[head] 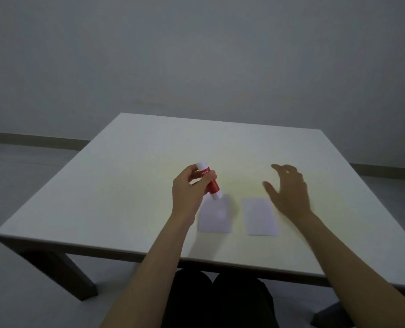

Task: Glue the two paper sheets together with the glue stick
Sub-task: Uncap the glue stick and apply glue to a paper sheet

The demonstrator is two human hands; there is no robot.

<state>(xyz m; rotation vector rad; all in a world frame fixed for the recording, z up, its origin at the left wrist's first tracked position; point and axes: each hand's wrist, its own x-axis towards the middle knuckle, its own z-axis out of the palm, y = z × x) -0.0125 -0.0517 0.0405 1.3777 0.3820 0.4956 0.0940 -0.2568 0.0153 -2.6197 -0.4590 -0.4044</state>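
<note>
Two small white paper sheets lie flat side by side on the table: the left sheet (216, 216) and the right sheet (260, 216), a narrow gap apart. My left hand (189, 188) holds a red and white glue stick (209, 183) tilted above the far left corner of the left sheet, its lower white end pointing down at the paper. My right hand (287, 190) hovers with fingers spread just beyond and to the right of the right sheet, holding nothing. Whether the cap is on the glue stick I cannot tell.
The white table (149, 162) has dark legs and a near edge close to my lap. Grey floor lies to the left and a plain grey wall stands behind.
</note>
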